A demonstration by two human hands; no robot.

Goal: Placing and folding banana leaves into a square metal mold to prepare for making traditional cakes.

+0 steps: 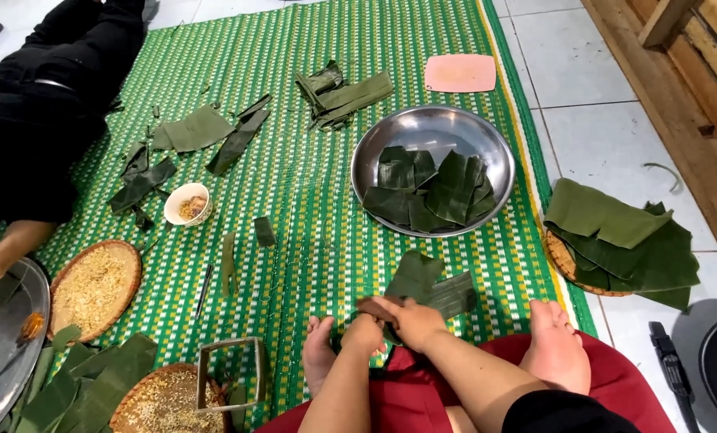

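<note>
Two hands meet at the near edge of the green woven mat (294,184), both closed on one folded banana leaf piece (427,285): the left hand (364,333) grips its near end from below, and the right hand (417,321) pinches it just beside, fingers curled narrow over a dark strip of the leaf. From the hands the leaf fans out away from the person toward the steel bowl (499,152), which stands near the mat's right edge and holds more cut leaf pieces (435,188). Such a leaf looks light, limp and smooth, likely to split along its ribs if creased hard (so a hold across the folded end, as now, seems safer than a tug at a loose edge). Bare feet rest on either side of the hands, over a red cushion (615,377). At the left edge sit a woven tray of grain (94,289), a small white cup (188,203) and a square metal frame (228,373) near the bottom; a second person in black sits by the far left corner. A pink board (459,73) lies at the far right corner, and whole leaves on a basket (623,244) rest off the mat on the tiles.
</note>
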